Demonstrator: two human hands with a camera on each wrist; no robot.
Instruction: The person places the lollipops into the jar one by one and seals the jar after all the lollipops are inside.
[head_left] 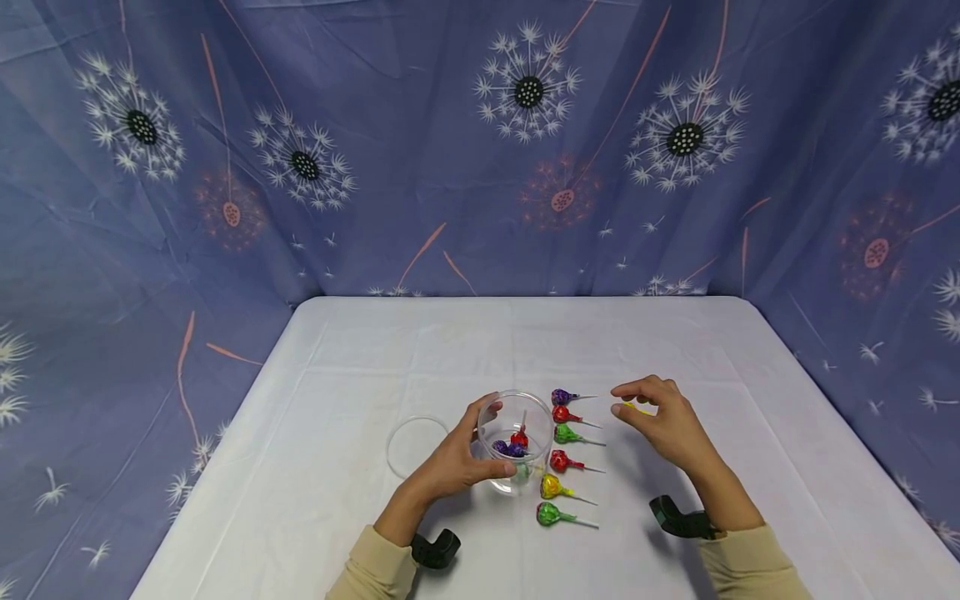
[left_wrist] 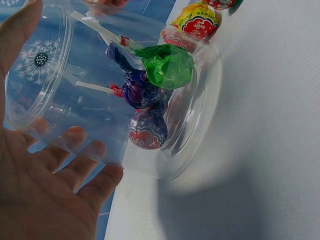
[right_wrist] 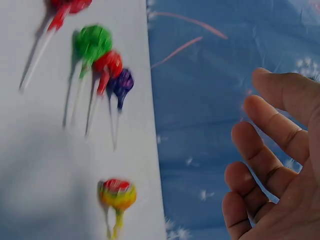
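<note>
My left hand (head_left: 453,458) grips a clear round jar (head_left: 491,425) at its side, fingers and thumb around the wall. Inside, the left wrist view shows a green lollipop (left_wrist: 167,66) and purple ones (left_wrist: 146,131) lying at the bottom; a red one (head_left: 519,437) shows in the head view. My right hand (head_left: 667,421) is held above the table with fingers bent loosely and nothing between them. A yellow lollipop (right_wrist: 118,194) lies on the cloth beyond its fingertips (right_wrist: 242,135), apart from them; in the head view the hand mostly hides it.
Between the hands, several lollipops lie in a column, with a purple one (head_left: 564,397) at the far end and a green one (head_left: 549,513) nearest. A clear ring-shaped lid (head_left: 389,442) rests left of the jar. Patterned blue cloth (head_left: 420,167) hangs around the white table (head_left: 360,350).
</note>
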